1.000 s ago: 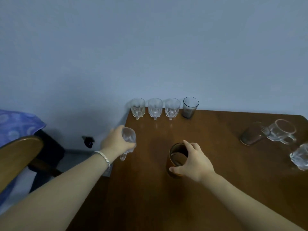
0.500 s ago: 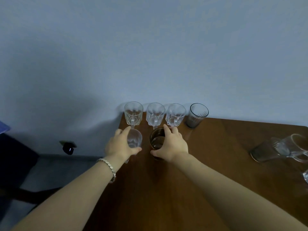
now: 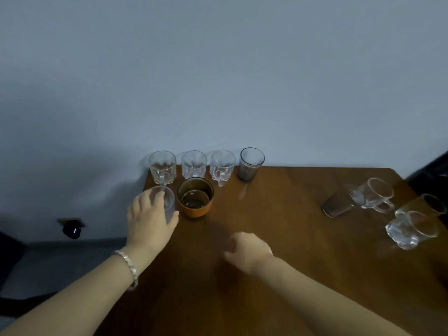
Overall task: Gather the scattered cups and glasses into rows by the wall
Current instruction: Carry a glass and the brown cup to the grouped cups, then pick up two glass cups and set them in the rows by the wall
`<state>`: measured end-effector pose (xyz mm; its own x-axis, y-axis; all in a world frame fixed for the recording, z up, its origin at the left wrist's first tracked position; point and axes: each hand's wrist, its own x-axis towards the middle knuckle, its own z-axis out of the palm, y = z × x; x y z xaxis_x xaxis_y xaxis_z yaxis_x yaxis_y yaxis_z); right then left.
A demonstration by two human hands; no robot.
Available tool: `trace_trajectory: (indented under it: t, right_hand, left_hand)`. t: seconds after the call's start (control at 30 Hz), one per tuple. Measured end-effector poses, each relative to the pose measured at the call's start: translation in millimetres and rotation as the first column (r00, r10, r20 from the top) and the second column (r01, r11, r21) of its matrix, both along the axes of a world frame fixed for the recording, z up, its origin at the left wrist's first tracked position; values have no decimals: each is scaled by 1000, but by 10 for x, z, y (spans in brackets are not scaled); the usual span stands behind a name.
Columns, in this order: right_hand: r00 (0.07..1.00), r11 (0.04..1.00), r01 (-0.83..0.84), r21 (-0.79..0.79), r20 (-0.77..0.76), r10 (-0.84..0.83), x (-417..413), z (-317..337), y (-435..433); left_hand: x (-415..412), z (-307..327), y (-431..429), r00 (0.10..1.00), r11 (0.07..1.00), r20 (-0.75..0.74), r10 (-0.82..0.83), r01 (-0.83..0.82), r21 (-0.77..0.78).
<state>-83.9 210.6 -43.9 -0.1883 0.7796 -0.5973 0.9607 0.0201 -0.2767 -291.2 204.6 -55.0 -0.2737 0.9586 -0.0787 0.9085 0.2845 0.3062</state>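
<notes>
Head view shows the left hand (image 3: 149,223) wrapped around a small clear glass (image 3: 164,202) that stands on the wooden table (image 3: 278,263). The fingers (image 3: 145,204) curl over its far side and the thumb presses the near side, so the hand has a firm hold on it. This glass sits just left of the brown cup (image 3: 195,197), nearly touching it. The brown cup stands upright and nobody holds it.

Behind the brown cup, by the wall (image 3: 218,81), there is a row of four. Three clear mugs stand side by side: the first clear mug (image 3: 162,170) is behind and left of the brown cup, the middle clear mug (image 3: 194,164) is right behind it, and the third clear mug (image 3: 222,166) is behind and right of it. The dark glass (image 3: 251,164) ends the row, farther right.

The right hand (image 3: 247,253) is in front of the brown cup and to its right, well apart from it. Its fingers are loosely curled and it holds nothing.

Far to the right of the brown cup, more things are still scattered: a smoky tumbler (image 3: 339,204), a clear mug with a handle (image 3: 375,196) touching it, another dark glass (image 3: 426,206) and a chunky clear mug (image 3: 409,230) close together near the table's right edge
</notes>
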Motion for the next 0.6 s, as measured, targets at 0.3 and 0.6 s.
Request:
trace_trajectory:
  t: [0.3,0.6]
  right_hand:
    - [993,987,104,-125,77,-95,2005,466,-1294]
    - [939,927,332,177,33,-342,4260,894,-2318]
  left_hand:
    - [1538,439,-790,934,900,130,-332,356,-252]
    - [3672,519,-1697,854,825,280,-438,506,-253]
